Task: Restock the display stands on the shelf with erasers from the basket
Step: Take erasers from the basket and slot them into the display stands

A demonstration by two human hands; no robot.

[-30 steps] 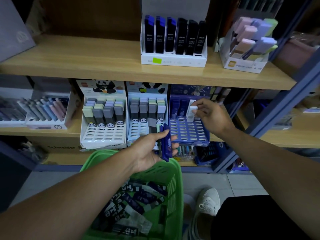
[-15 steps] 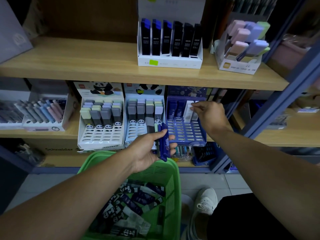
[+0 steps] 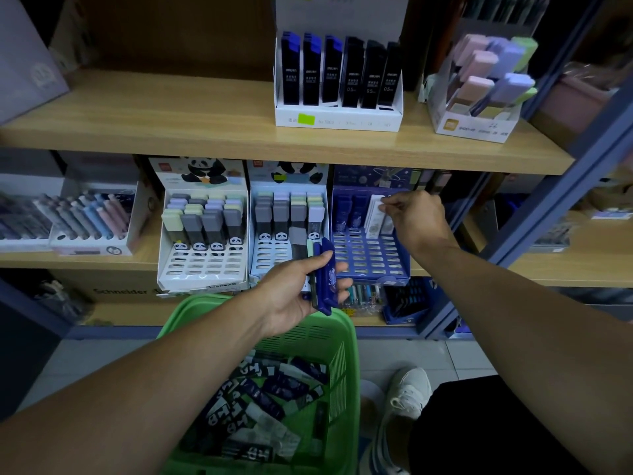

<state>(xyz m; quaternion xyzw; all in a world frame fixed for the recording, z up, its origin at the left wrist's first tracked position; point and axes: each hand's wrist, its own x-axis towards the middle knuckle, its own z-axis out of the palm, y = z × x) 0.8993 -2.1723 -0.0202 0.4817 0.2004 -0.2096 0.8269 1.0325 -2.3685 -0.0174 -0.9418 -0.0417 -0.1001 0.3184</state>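
Head view | right hand [image 3: 416, 219] hides blue stand's [image 3: 371, 258] right slots | left hand [image 3: 296, 289] grips erasers [image 3: 323, 275]

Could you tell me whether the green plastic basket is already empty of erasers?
No, the green plastic basket holds a pile of wrapped dark blue and panda-print erasers across its bottom.

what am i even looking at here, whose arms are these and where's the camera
There is no machine here: a person wears a camera on the head, looking forward and down at their own bare arms. They stand before shop shelves. The left hand holds a small stack of erasers, dark blue ones foremost. The right hand reaches into the blue display stand, fingertips at a white eraser standing in its top row. Two panda display stands sit beside it. Below, a green basket holds more wrapped erasers.
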